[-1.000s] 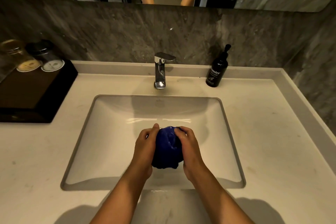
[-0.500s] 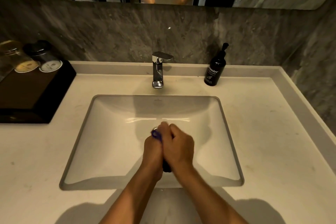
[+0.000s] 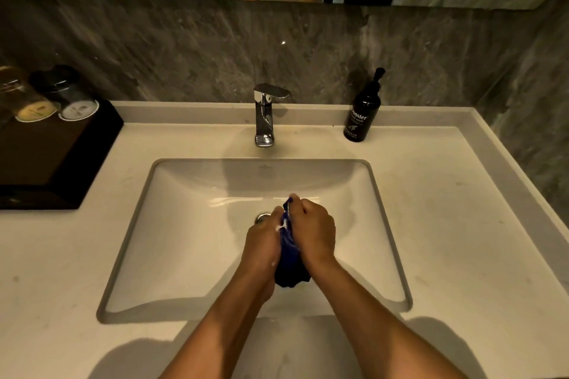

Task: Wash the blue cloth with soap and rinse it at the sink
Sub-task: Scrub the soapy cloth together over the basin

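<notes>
The blue cloth [image 3: 289,258] is bunched into a narrow wad over the white sink basin [image 3: 184,243], squeezed between both hands. My left hand [image 3: 261,243] grips it from the left and my right hand [image 3: 312,231] from the right, fingers curled shut around it. A little white foam shows on the cloth near my left fingers. Most of the cloth is hidden between the palms; its lower end hangs out below. A black hand-wash pump bottle [image 3: 362,111] stands on the counter at the back right. The chrome tap [image 3: 264,114] shows no running water.
The drain [image 3: 261,218] sits just left of my hands. A dark tray [image 3: 55,157] with two capped glasses [image 3: 78,101] occupies the counter's left side. A grey stone wall and a mirror rise behind the tap. The pale countertop [image 3: 462,224] stretches right.
The hands went from cupping a rounded ball of cloth to pressing it flat between them. Now they have drifted slightly apart, showing more cloth, with foam visible.
</notes>
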